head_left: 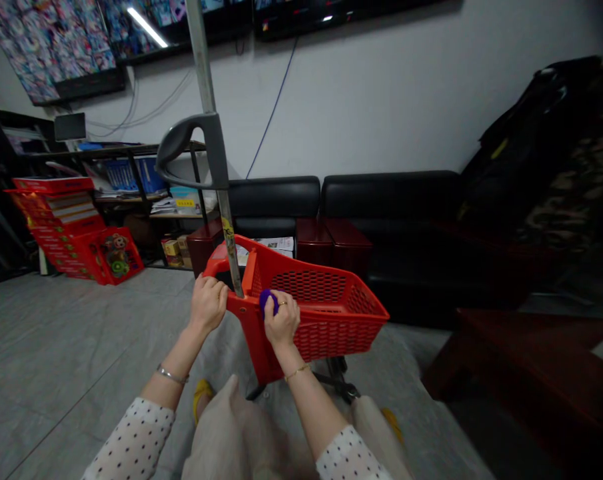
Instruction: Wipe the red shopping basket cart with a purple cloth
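The red shopping cart (331,330) is set on the floor (106,340), in front of the black sofa (391,220). The cart's handle end is gripped by the left hand (208,305), its fingers wrapped over. A purple pad (266,303) is clasped in the curled fingers of the right hand (282,320), at the cart's near rim. Above the cart's handle end, a gray handle (216,153) is carried on a metal pole (206,87). Well left of the cart, red boxes (61,227) are stacked.
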`<control>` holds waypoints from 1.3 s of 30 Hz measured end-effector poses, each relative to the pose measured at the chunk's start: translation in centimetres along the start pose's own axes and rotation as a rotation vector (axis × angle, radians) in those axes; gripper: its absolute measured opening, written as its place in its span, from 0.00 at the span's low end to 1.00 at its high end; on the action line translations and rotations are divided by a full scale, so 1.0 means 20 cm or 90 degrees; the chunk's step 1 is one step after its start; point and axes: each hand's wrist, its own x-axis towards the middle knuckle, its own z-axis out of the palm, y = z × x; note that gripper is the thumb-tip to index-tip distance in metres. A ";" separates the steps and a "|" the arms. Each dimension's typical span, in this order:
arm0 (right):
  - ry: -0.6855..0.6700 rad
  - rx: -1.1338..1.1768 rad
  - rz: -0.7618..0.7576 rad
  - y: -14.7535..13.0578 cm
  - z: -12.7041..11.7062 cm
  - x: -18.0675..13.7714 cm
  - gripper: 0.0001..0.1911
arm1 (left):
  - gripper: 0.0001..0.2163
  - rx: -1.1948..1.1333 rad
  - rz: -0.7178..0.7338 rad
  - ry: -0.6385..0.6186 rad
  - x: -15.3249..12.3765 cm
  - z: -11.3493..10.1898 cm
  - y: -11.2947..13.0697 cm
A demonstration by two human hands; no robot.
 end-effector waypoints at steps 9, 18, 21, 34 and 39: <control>-0.016 0.011 -0.163 -0.12 0.06 -0.05 0.16 | 0.18 0.002 0.041 -0.044 -0.01 -0.04 -0.01; 0.021 0.064 -0.162 0.00 -0.04 -0.03 0.15 | 0.16 0.041 0.012 -0.008 -0.11 -0.09 0.20; 0.011 0.115 -0.166 0.05 -0.12 0.00 0.14 | 0.15 0.037 0.009 -0.015 -0.15 -0.13 0.29; -0.006 0.182 0.007 0.16 -0.27 0.06 0.16 | 0.17 -0.135 0.059 -0.210 0.20 -0.10 -0.01; 0.121 0.157 0.187 0.08 -0.27 0.04 0.18 | 0.18 -0.094 0.000 -0.191 0.13 -0.06 0.14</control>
